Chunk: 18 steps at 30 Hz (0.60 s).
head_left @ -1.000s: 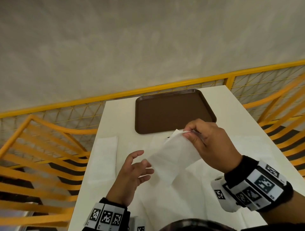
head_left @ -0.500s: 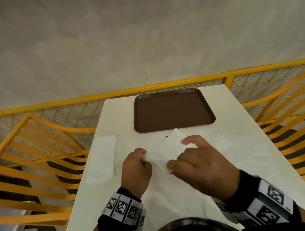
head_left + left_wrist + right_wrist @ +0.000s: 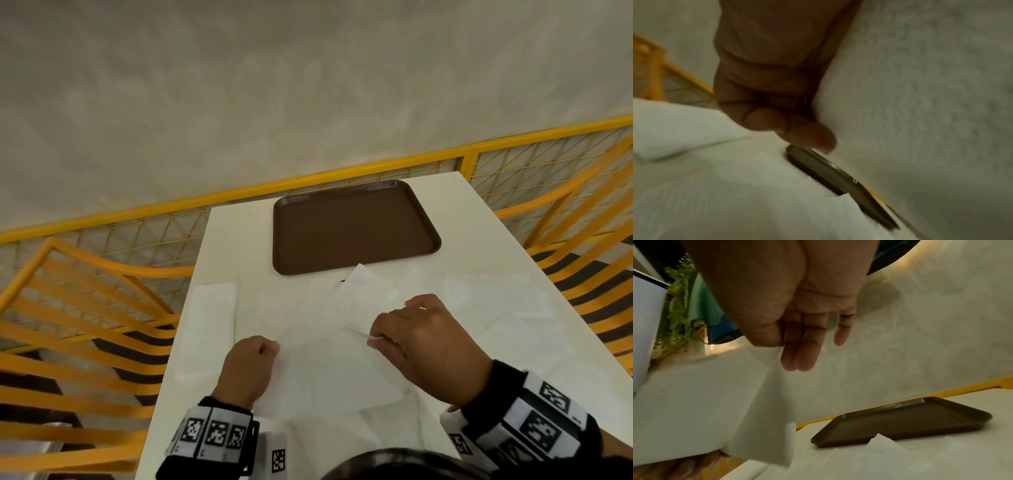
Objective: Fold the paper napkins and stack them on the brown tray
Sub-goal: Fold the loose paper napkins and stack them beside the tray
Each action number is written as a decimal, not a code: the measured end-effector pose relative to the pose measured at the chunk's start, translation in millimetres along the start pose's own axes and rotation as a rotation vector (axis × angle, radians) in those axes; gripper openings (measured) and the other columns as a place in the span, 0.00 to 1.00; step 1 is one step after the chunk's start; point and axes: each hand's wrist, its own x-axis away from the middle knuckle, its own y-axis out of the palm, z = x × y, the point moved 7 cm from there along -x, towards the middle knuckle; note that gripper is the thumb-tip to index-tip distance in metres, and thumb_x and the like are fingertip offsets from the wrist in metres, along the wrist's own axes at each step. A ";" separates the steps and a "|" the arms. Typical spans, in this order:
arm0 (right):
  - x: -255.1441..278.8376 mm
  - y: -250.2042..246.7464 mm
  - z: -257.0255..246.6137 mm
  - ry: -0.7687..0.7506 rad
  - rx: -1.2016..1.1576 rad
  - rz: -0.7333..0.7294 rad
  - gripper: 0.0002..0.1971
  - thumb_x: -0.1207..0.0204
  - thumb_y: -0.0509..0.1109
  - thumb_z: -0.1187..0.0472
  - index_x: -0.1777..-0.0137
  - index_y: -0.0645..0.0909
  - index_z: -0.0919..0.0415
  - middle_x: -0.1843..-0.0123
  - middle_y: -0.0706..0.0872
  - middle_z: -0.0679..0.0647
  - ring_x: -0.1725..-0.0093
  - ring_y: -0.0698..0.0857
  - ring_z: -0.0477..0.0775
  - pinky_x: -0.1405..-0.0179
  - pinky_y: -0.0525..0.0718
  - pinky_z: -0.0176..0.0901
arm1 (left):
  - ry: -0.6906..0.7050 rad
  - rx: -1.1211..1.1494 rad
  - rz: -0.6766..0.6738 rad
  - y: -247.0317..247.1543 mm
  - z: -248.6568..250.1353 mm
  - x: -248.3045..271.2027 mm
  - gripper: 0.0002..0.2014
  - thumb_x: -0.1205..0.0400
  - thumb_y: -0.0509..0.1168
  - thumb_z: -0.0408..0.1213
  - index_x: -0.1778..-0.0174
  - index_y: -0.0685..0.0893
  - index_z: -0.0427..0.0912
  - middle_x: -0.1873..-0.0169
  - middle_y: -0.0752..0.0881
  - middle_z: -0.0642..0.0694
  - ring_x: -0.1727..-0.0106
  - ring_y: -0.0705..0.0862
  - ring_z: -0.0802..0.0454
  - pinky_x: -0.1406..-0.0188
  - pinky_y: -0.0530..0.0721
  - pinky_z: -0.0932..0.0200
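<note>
Beyond both hands a brown tray sits bare on the white table, with loose napkins between it and the knuckles and a folded napkin left of the left hand. Only the right wrist view shows the right hand pinching the held napkin with thumb against fingers. The left hand's curled fingers grip its opposite edge.

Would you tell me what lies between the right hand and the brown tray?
In the head view, loose white napkins lie on the table between the right hand and the brown tray; one peaked corner almost reaches the tray's near rim.
</note>
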 end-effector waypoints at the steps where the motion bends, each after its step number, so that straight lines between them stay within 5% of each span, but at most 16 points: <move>1: 0.3 -2.7 4.3 0.036 -0.049 0.014 0.10 0.23 0.61 0.48 0.64 0.79 0.47 0.74 0.80 0.40 0.75 0.76 0.42 0.51 0.81 0.43 | -0.059 0.185 -0.015 -1.7 -2.8 1.8 0.09 0.17 0.62 0.36 0.63 0.81 0.44 0.59 0.85 0.44 0.53 0.82 0.43 0.50 0.79 0.52; 4: 0.1 -10.7 14.9 0.106 -0.173 0.045 0.13 0.23 0.60 0.44 0.63 0.80 0.48 0.73 0.81 0.40 0.74 0.77 0.44 0.53 0.76 0.39 | -0.257 0.580 -0.070 2.0 -11.3 11.4 0.06 0.17 0.60 0.30 0.50 0.82 0.42 0.58 0.84 0.38 0.58 0.81 0.43 0.58 0.81 0.51; 6: -0.6 -16.4 16.1 0.099 -0.181 0.059 0.14 0.22 0.59 0.44 0.62 0.81 0.48 0.70 0.83 0.40 0.72 0.79 0.43 0.48 0.77 0.41 | -0.295 0.618 0.041 -1.3 -22.5 9.1 0.10 0.17 0.58 0.28 0.43 0.79 0.40 0.59 0.84 0.39 0.61 0.81 0.43 0.59 0.79 0.53; 9: -3.8 -24.3 6.2 -0.016 -0.004 0.063 0.12 0.21 0.59 0.48 0.61 0.81 0.48 0.69 0.84 0.41 0.71 0.82 0.43 0.42 0.78 0.50 | 0.028 0.322 0.283 -28.2 -4.3 16.3 0.15 0.17 0.63 0.39 0.34 0.75 0.48 0.47 0.82 0.46 0.48 0.84 0.48 0.50 0.82 0.53; 11: -5.6 -26.9 -5.9 -0.134 0.088 0.064 0.11 0.20 0.61 0.50 0.61 0.82 0.49 0.70 0.83 0.43 0.71 0.82 0.46 0.41 0.75 0.50 | 0.395 0.177 0.192 -33.1 32.3 33.7 0.29 0.26 0.73 0.47 0.29 0.71 0.59 0.34 0.74 0.58 0.34 0.75 0.61 0.36 0.75 0.60; 12: -6.3 -27.9 -12.7 -0.195 0.099 0.067 0.11 0.20 0.62 0.51 0.60 0.82 0.49 0.70 0.83 0.44 0.72 0.82 0.47 0.41 0.75 0.50 | 0.539 0.077 0.114 -29.8 50.0 44.2 0.34 0.31 0.76 0.52 0.29 0.71 0.63 0.31 0.71 0.64 0.29 0.69 0.65 0.32 0.69 0.65; 14: -8.7 -31.4 -24.6 -0.279 0.083 0.078 0.10 0.19 0.62 0.53 0.59 0.83 0.50 0.70 0.82 0.44 0.71 0.81 0.48 0.42 0.76 0.48 | 0.753 -0.105 0.069 -19.9 65.8 57.8 0.27 0.36 0.75 0.60 0.41 0.78 0.68 0.36 0.77 0.69 0.28 0.69 0.68 0.33 0.69 0.69; 16: -11.4 -34.3 -30.0 -0.302 0.057 0.099 0.11 0.19 0.62 0.54 0.59 0.83 0.51 0.69 0.83 0.45 0.71 0.82 0.49 0.43 0.76 0.46 | 0.737 -0.081 0.077 -18.5 63.8 55.9 0.11 0.31 0.72 0.55 0.55 0.82 0.62 0.54 0.87 0.66 0.43 0.81 0.67 0.45 0.77 0.68; 18: -13.2 -35.4 -28.4 -0.277 0.037 0.104 0.11 0.19 0.62 0.54 0.58 0.83 0.51 0.68 0.84 0.44 0.71 0.82 0.49 0.44 0.76 0.45 | 0.579 0.009 0.032 -19.6 46.7 43.2 0.04 0.23 0.71 0.44 0.62 0.83 0.56 0.62 0.87 0.61 0.56 0.84 0.63 0.59 0.78 0.71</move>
